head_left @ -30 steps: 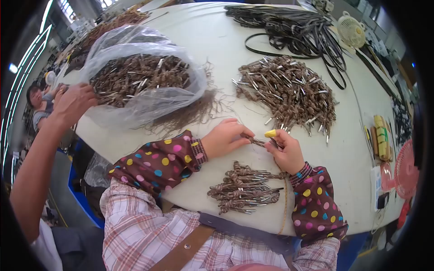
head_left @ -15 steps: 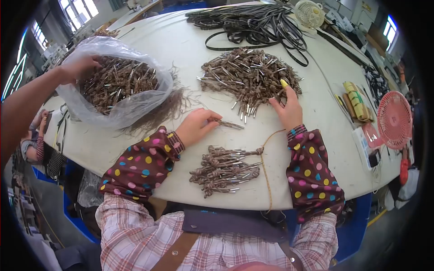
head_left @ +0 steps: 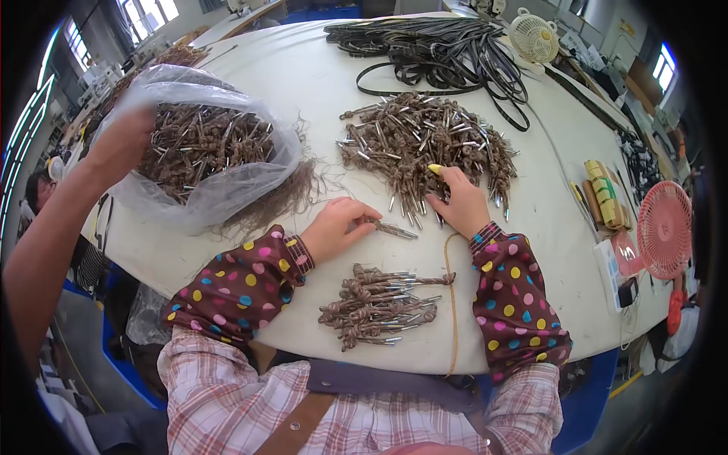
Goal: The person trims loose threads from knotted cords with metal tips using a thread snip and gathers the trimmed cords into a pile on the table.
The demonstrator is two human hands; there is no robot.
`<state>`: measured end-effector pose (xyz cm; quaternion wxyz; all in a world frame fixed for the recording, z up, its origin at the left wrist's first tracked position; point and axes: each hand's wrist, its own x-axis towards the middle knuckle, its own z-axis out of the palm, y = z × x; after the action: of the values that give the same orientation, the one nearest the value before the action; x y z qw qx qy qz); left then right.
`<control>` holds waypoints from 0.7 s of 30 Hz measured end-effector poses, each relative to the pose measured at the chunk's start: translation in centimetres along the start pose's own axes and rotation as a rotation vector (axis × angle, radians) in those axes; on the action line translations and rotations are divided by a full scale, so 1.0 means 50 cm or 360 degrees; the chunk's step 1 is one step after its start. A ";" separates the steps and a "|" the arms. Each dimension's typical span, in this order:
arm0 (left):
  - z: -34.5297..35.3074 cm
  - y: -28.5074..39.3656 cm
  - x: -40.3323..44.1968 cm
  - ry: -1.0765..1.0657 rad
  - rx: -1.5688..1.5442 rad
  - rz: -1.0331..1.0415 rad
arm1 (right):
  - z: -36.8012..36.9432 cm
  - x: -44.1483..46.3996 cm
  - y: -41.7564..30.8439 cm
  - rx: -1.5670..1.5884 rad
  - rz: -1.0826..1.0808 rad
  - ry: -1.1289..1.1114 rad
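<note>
My left hand (head_left: 339, 229) is closed on a small bundle of brown cords with metal tips (head_left: 394, 230), which points to the right. My right hand (head_left: 461, 203), with a yellow cover on one fingertip, is at the front edge of a large heap of knotted brown cords (head_left: 432, 144). Its thumb and finger are apart, and whether they touch a cord I cannot tell. Nearer my body lies a smaller stack of knotted cords (head_left: 375, 303), beside a thin orange string (head_left: 455, 326).
A clear plastic bag (head_left: 216, 201) of brown cords stands at the left, with another person's hand (head_left: 125, 144) over it. Black straps (head_left: 447, 53) lie at the back. A cream fan (head_left: 533, 38), a yellow roll (head_left: 604, 193), a power strip (head_left: 609, 271) and a pink fan (head_left: 664, 227) are at the right.
Since the first frame, my right hand has left the bundle in my left hand and moved to the large heap. The other person's hand has gone into the bag and lifted again.
</note>
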<state>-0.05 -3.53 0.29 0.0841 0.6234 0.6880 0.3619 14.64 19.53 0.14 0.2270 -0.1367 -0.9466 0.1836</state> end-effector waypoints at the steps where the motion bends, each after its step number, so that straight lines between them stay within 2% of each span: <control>1: 0.001 -0.002 0.000 0.0003 -0.0013 0.0010 | 0.003 -0.002 -0.009 0.0060 -0.0033 -0.0074; 4: 0.001 -0.010 -0.003 0.0024 -0.0001 0.0052 | 0.002 -0.006 -0.016 0.0157 -0.0203 0.0132; 5: 0.002 -0.013 -0.005 0.0010 -0.0036 0.0034 | -0.008 -0.009 -0.024 0.0124 -0.0007 0.0042; 6: 0.002 0.000 -0.003 0.0090 -0.0046 0.0094 | 0.001 -0.007 -0.010 0.0078 -0.0062 0.0151; 9: -0.010 0.008 -0.007 0.0005 -0.0031 0.0012 | -0.006 -0.005 0.026 0.0016 0.0133 0.0229; 12: -0.001 0.002 -0.014 -0.0029 -0.0025 -0.0008 | -0.006 -0.018 0.057 -0.0141 -0.0021 0.0375; 15: 0.004 -0.001 -0.009 -0.0044 -0.0024 0.0003 | -0.016 -0.020 0.016 -0.0131 0.0012 0.0490; 19: -0.008 0.004 -0.007 -0.0020 -0.0024 -0.0006 | -0.022 -0.002 -0.012 -0.0136 0.0096 0.0411; 20: -0.009 0.008 -0.009 -0.0003 -0.0042 -0.0007 | -0.001 -0.004 0.003 -0.0243 -0.0025 0.0380; 21: -0.010 0.007 -0.010 -0.0002 -0.0021 -0.0001 | 0.005 -0.009 0.001 -0.0253 -0.0008 0.0268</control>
<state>0.06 -4.20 0.69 0.0888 0.6227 0.6858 0.3661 14.92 19.37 -0.26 0.2945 -0.1668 -0.9361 0.0952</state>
